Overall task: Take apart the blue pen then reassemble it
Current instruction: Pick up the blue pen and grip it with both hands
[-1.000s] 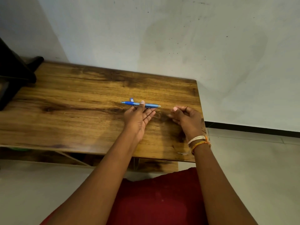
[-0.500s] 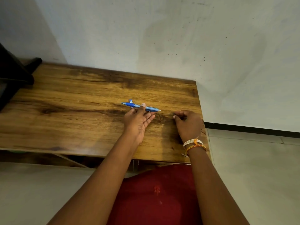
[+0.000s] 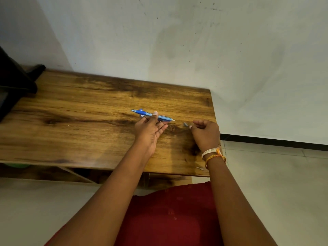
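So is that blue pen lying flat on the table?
No, the left hand holds the blue pen up off the wooden table.

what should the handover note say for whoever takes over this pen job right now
Left hand: holds the blue pen above the wooden table, thumb across the barrel.
Right hand: fingers curled beside a small blue piece, likely the pen's tip section; whether it pinches the piece is unclear.
Done: front piece appears to be off, with a pale tip showing at the pen's right end.
Left: finish taking it apart, then reassemble.
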